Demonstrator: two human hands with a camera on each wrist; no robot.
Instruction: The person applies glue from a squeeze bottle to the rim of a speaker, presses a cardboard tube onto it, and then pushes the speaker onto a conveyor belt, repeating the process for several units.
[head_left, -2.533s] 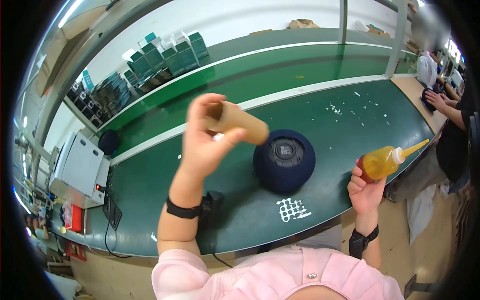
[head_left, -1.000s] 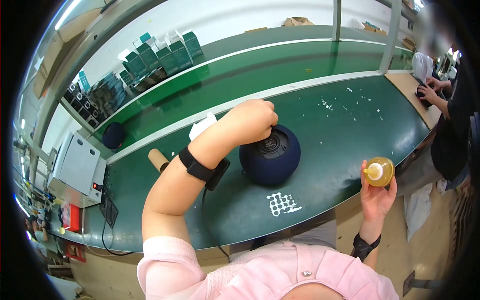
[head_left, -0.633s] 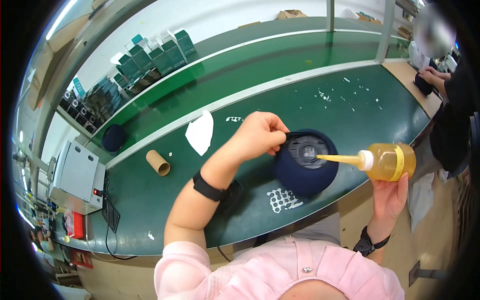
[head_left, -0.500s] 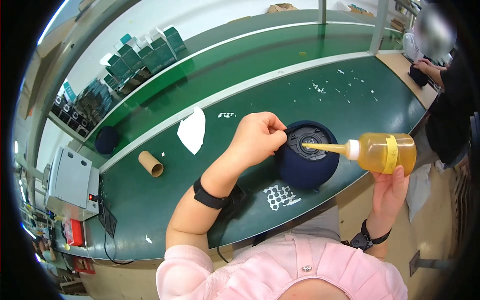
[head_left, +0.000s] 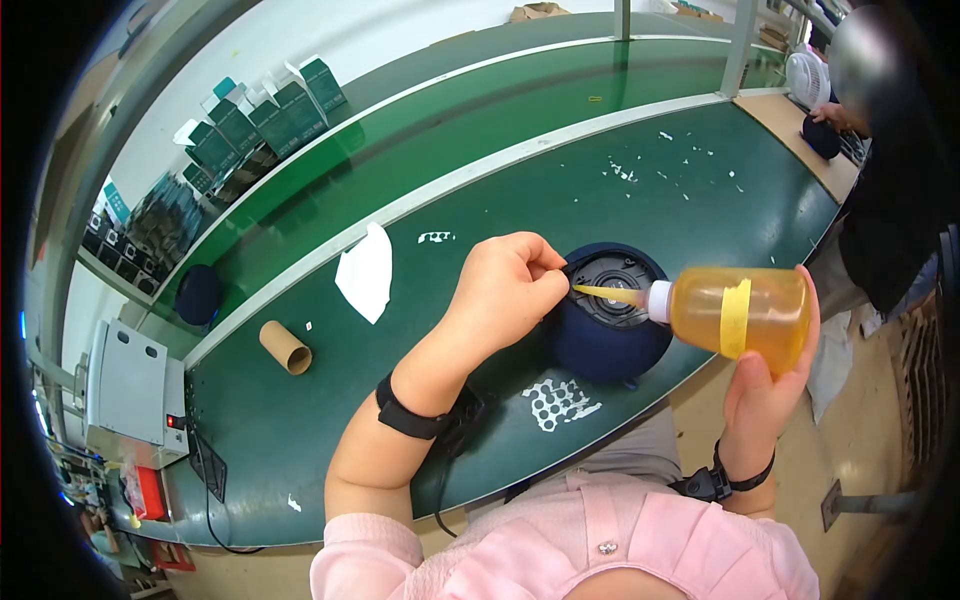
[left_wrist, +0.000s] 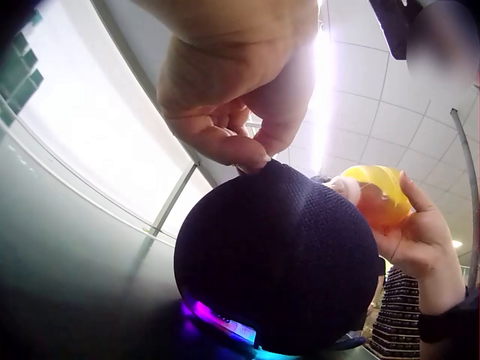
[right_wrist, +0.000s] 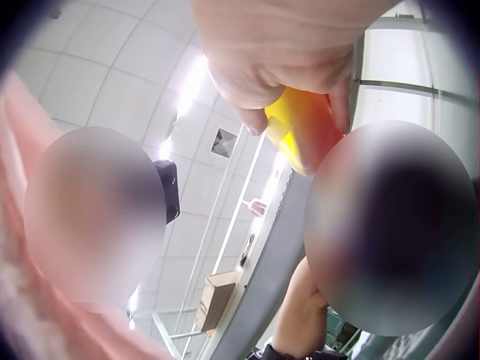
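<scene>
Plainly, the squeeze bottle [head_left: 745, 315] lies on its side in the air over the right part of the dark blue ball-shaped unit [head_left: 610, 352], its long axis nearly level in the head view and its yellow nozzle [head_left: 612, 295] pointing to the left of that picture, across the black recessed face [head_left: 635, 272] to the rim by the left fingers. The unit sits on the green bench [head_left: 270, 440], that face turned up. The right hand [head_left: 765, 395] has its grip curled round the bottle's base end, while the left hand [head_left: 500, 300] has its grip closed in a pinch of thumb and finger on the fabric edge. Only the left wrist view shows the pink and blue glow [left_wrist: 225, 322] low on the unit; the right wrist view shows the bottle between the fingers, but its nozzle cannot be made out there. A yellow strip [head_left: 735, 318] crosses the bottle, without readable writing. Farther out, the perforated white sheet [head_left: 560, 404] lies near the unit, the white paper [head_left: 365, 275] and cardboard tube [head_left: 285, 348] lie to the left, and the green boxes [head_left: 290, 115] stand beyond, their print too small to read
</scene>
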